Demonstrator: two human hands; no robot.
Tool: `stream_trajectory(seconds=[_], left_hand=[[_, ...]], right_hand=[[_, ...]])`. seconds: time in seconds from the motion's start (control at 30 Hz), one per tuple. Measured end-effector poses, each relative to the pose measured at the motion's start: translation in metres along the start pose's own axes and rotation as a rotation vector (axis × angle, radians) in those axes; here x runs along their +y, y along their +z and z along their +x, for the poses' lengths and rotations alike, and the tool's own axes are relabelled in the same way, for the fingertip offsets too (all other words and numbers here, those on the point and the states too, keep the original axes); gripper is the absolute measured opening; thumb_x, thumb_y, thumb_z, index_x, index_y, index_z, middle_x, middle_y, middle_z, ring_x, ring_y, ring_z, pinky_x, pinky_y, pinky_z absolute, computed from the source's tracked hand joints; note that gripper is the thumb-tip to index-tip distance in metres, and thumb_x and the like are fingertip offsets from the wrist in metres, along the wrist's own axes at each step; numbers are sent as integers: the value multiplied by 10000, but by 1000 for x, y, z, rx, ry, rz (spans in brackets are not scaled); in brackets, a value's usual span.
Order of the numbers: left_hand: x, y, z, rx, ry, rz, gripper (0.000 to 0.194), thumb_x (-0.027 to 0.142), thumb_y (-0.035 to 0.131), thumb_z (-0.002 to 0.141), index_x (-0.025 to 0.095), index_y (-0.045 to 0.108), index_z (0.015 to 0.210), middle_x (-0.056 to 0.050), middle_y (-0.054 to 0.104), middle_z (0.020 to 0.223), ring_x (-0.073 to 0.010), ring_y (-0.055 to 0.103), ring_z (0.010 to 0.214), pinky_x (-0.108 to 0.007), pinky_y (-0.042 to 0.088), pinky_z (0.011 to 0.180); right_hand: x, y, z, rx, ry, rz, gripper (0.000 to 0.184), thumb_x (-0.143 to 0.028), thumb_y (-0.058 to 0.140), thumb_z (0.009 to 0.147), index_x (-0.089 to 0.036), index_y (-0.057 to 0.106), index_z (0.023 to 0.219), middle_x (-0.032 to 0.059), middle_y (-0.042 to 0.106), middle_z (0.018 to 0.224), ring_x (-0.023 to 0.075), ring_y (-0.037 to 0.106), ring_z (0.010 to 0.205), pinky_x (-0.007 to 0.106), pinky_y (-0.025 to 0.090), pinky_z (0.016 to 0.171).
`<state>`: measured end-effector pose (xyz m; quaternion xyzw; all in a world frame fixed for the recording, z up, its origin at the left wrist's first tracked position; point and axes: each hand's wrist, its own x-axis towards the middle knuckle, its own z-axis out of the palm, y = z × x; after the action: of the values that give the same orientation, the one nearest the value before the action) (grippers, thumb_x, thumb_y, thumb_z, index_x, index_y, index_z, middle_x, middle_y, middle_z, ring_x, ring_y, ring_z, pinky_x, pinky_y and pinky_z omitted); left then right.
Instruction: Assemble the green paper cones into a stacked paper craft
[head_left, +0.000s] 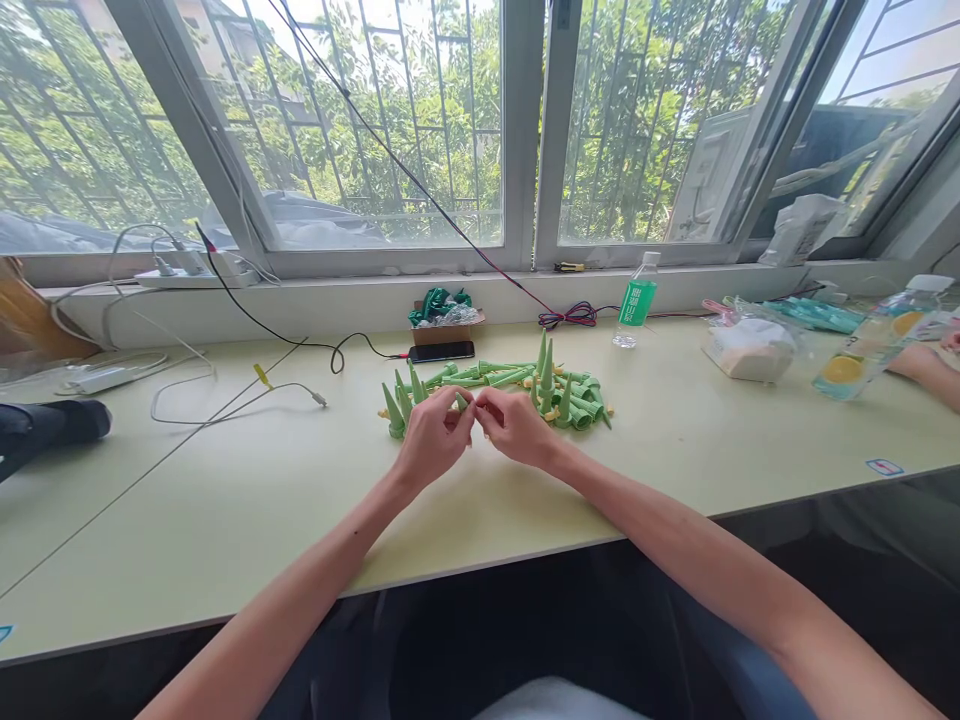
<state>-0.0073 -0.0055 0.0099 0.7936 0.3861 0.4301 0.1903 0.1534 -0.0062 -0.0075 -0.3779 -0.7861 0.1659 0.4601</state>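
My left hand point(437, 432) is closed around a green cone-shaped piece point(460, 401), only part of which shows between the fingers. Against it, my right hand point(514, 426) is pinched, its fingertips meeting those of the left. Whatever sits between the right fingertips is too small or hidden to name. Several green cones point(395, 412) stand upright just left of my left hand. Beyond and right of my hands lies a pile of green cones point(585, 402), some upright, most on their sides, with small yellow bits among them.
Behind the pile are a black phone point(441, 351) on a cable and a small cardboard box point(448, 325) with green and silvery wrapping. A bottle with a green label point(636, 300), a tissue pack point(750, 348) and another bottle point(874, 345) stand right. Another person's arm point(926, 373) rests far right.
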Motion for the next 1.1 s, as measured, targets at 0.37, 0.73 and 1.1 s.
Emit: stream_trajectory(seconds=[0.37,0.73,1.1], left_hand=[[-3,0,0,16,-19,-74,185,359,538,903,195,577,827,28,572,572,-119,583,428,-211,440,428],[-5,1,1,57,27,-53,195,336,566,891,175,600,786,1,602,724,-77,554,422,-194,429,413],[-7,1,2,86,69,34,210,331,566,888,170,607,760,-12,596,764,-76,515,457,-218,420,446]], right_hand=[[-1,-1,-1,-13,12,12,147,-214,453,920,-186,536,802,-30,523,604,99,400,501,229,313,514],[0,0,0,-6,2,12,163,-231,458,924,-183,517,781,-28,522,598,95,394,496,232,289,507],[0,0,-1,2,-18,2,162,-224,460,922,-183,502,771,-35,509,589,93,401,502,226,304,519]])
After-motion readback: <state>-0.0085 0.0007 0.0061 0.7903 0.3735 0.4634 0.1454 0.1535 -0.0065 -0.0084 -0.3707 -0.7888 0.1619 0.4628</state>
